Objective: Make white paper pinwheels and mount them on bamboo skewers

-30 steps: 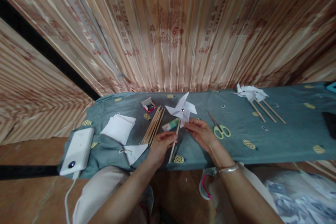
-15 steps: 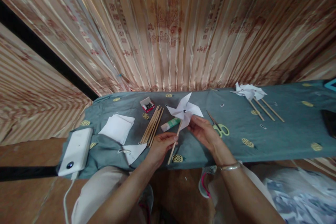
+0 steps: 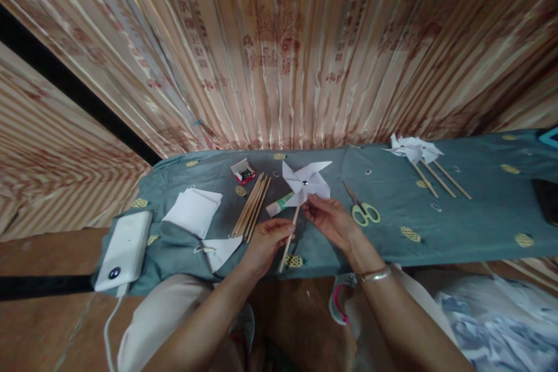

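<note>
A white paper pinwheel (image 3: 305,182) with a silver pin at its centre sits on a wooden stick (image 3: 288,239). My left hand (image 3: 268,239) is closed round the stick, below the wheel. My right hand (image 3: 329,218) pinches the lower edge of the paper blades, fingers curled. Both hands hover over the front part of the teal cloth-covered table (image 3: 457,221).
A bundle of wooden sticks (image 3: 253,206), white paper squares (image 3: 194,211), a glue stick (image 3: 279,204), a small box of pins (image 3: 244,172) and a white power bank (image 3: 123,250) lie left. Green-handled scissors (image 3: 361,209) and finished pinwheels (image 3: 414,151) lie right. A curtain hangs behind.
The pinwheel's blades have turned under my right hand's fingers. The left hand has kept its hold on the stick in nearly the same place.
</note>
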